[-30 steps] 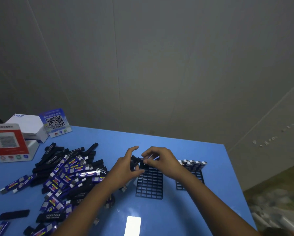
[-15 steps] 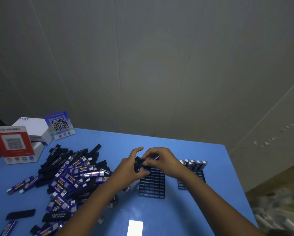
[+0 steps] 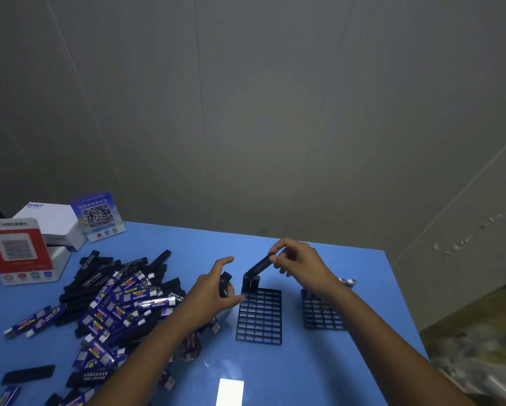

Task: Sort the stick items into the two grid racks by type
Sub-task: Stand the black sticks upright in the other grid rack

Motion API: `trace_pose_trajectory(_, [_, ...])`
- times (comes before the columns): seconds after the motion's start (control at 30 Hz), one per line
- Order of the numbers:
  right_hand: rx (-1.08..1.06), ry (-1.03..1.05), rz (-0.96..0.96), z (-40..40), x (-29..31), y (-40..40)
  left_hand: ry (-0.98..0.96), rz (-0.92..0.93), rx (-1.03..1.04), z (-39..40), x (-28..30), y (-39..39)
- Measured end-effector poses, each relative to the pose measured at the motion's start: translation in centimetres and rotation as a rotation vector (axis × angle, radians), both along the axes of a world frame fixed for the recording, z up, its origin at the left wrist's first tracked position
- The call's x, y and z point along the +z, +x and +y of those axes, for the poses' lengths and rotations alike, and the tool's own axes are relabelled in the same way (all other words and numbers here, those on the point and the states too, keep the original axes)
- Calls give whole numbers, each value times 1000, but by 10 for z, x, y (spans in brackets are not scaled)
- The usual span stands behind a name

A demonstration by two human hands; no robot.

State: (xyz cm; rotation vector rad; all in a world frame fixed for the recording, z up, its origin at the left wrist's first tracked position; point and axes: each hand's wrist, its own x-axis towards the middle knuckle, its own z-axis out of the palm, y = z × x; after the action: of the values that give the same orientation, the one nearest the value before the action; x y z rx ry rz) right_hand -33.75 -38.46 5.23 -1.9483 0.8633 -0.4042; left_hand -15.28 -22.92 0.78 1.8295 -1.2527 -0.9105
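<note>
I take the near grid rack [image 3: 259, 316] as my landmark; it lies flat on the blue table [image 3: 319, 373]. Toward me from it the table is bare apart from a bright white reflection [image 3: 229, 391]. Right of it a strip of bare blue separates it from the second grid rack [image 3: 322, 313], and beyond that rack the table's right edge runs close by. Left of the landmark the heap of stick items [image 3: 114, 303], black ones and blue-wrapped ones mixed, crowds right up to my left forearm.

My right hand [image 3: 301, 265] is raised above the rack's far edge, fingers and thumb curled, pinching the upper end of a black stick [image 3: 260, 266]. The stick is tilted, its lower end down at the two black sticks [image 3: 251, 282] standing upright in the rack's far left corner. My left hand [image 3: 213, 291] hovers just left of that corner, index finger lifted, thumb and other fingers curled round another black stick [image 3: 224, 284].

My right forearm covers much of the second rack; only the silver tips of its upright sticks [image 3: 348, 282] show. Whether my tilted stick touches the standing ones I cannot tell. Far left of the rack stand a red QR sign [image 3: 17, 249], a white box [image 3: 52, 221] and a blue QR sign [image 3: 97, 216].
</note>
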Motion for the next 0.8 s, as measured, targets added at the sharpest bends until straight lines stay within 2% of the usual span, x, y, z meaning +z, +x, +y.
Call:
trace_pose_trajectory(0.2, [-80,5,71,-6,-13,-7,10,-17,-6,-4,-4,3])
trace_pose_trajectory(0.5, [-90,-116,182,-10,-30,-4,8,0,-6,-9,-7,4])
trace_pose_trajectory(0.8, [-163,-123,220,-14,-39,2,21,12,4,-10,-12,6])
